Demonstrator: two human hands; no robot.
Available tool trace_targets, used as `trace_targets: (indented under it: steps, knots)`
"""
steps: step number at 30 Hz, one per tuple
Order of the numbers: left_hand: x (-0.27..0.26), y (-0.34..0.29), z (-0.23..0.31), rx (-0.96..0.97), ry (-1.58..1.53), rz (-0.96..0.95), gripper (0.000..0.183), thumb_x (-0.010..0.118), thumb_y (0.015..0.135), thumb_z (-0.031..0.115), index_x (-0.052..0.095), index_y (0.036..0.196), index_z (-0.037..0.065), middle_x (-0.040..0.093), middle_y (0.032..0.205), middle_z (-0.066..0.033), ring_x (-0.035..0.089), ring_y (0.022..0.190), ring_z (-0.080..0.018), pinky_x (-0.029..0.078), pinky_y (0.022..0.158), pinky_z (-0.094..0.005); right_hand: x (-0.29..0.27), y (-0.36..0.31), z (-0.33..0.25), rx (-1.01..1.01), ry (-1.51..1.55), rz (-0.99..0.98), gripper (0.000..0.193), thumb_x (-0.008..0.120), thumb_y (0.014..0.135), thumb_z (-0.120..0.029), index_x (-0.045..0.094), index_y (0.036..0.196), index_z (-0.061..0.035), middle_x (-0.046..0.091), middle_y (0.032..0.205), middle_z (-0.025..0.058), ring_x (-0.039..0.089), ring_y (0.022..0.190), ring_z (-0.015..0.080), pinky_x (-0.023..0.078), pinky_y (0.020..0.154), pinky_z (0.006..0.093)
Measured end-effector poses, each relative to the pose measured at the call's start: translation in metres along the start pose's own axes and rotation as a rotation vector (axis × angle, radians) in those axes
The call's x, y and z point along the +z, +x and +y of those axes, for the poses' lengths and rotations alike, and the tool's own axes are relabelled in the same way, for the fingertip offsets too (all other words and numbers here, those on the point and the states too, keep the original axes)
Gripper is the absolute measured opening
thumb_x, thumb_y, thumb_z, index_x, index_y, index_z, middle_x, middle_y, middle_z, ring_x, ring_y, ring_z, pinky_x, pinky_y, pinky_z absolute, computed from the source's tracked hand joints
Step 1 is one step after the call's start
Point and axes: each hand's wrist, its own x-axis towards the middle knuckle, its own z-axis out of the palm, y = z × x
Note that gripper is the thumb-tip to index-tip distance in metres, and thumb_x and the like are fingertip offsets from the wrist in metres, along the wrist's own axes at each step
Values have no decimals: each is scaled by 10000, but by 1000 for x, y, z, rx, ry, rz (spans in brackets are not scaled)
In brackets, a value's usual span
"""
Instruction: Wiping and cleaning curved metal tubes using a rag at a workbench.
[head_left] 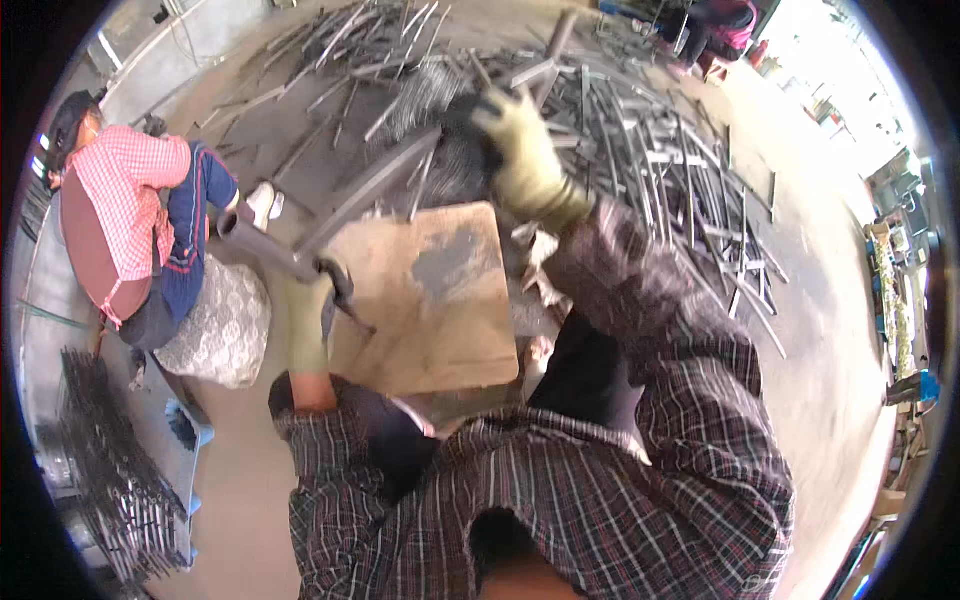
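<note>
In a pale yellow-green glove, my left hand point(318, 295) is closed round a dark metal tube point(268, 246) at the left edge of a brown board. A grey metal bar point(372, 190) slants from near that hand up toward the right. My right hand point(525, 150), gloved alike and smeared by motion, is raised past the board's far edge. Its fingers curl over a dark, fuzzy-looking mass point(466, 148) whose kind I cannot make out. The square board point(430, 350) lies before my knees and bears a dark smudge.
Loose metal bars and tubes point(650, 160) are heaped on the floor beyond the board. At left a person point(130, 200) in a checked shirt sits beside a pale sack point(222, 325). Stacked dark rods point(110, 480) lie near-left. Another person point(715, 30) sits far right.
</note>
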Motion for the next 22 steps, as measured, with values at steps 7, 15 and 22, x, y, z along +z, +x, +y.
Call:
trace_targets:
  steps: [7,15,22]
  knots:
    - [-27,7,24,175,-94,167,55,495,774,9,469,729,27,453,698,-70,437,619,-148,310,539,-246,22,-38,107,618,714,470,277,509,843,36,664,1072,24,696,943,132,647,789,232,519,704,346]
    - [-31,-3,34,211,-68,109,71,475,804,-8,456,739,15,393,695,-70,393,660,-153,290,572,-263,201,-315,-12,1091,403,-429,391,639,816,-288,624,1010,51,684,899,199,668,801,313,501,659,374]
    - [-22,0,36,301,-77,73,34,508,811,29,492,786,13,402,718,-64,395,648,-157,304,576,-274,197,-329,10,1258,576,-666,461,713,784,-329,661,1064,33,712,923,194,692,821,319,519,666,378]
